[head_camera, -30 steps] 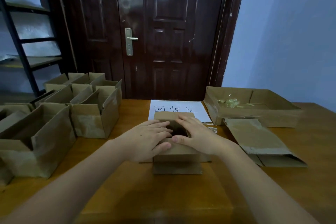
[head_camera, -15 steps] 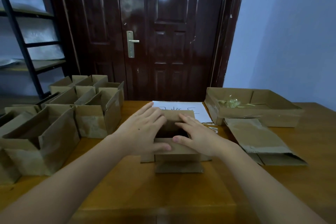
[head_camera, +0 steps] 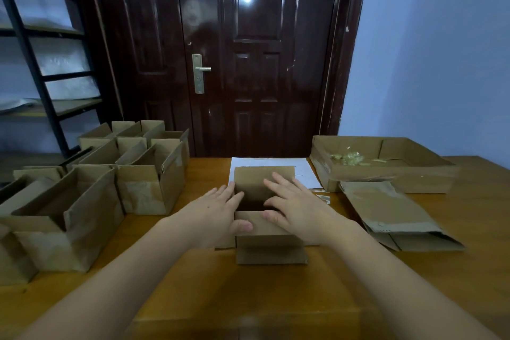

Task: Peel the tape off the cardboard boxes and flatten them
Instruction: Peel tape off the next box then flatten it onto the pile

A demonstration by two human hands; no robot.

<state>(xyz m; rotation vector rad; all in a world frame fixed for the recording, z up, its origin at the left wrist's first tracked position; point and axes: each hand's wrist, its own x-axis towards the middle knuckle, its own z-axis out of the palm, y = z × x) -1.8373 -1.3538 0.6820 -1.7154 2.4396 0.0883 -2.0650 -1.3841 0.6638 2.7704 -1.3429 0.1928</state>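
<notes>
Both hands flat, fingers straight | left hand [head_camera: 214,214] and right hand [head_camera: 299,208] press box [head_camera: 263,225]

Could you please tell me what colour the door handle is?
The door handle is a pale brass-silver metal, seen in the head view.

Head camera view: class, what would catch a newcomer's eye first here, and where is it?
First, the two hands, left hand and right hand, pressing flat on a small open cardboard box at the table's centre. Next, the cluster of open boxes on the left, and the wide tray holding tape scraps on the right.
</notes>
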